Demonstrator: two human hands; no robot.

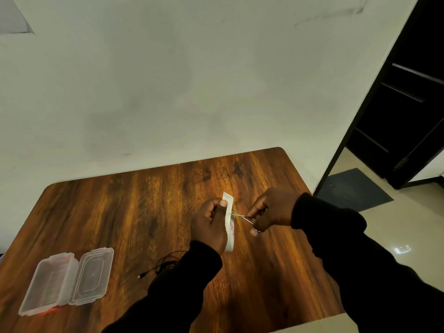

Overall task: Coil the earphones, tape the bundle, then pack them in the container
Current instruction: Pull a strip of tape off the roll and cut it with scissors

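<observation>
My left hand (209, 225) holds a roll of white tape (229, 233) above the wooden table (120, 212), with a strip pulled upward between thumb and finger. My right hand (271, 210) grips small metal scissors (243, 218), whose blades meet the strip's right edge. Black earphones (163, 264) lie coiled on the table beneath my left sleeve, partly hidden, their plug end pointing left. A clear plastic container (48, 284) sits open at the front left, its hinged lid (92, 275) flat beside it.
A pale wall rises just behind the table's far edge. To the right the table ends; beyond it lie a tiled floor, a dark mat (353, 191) and a dark doorway (408, 104).
</observation>
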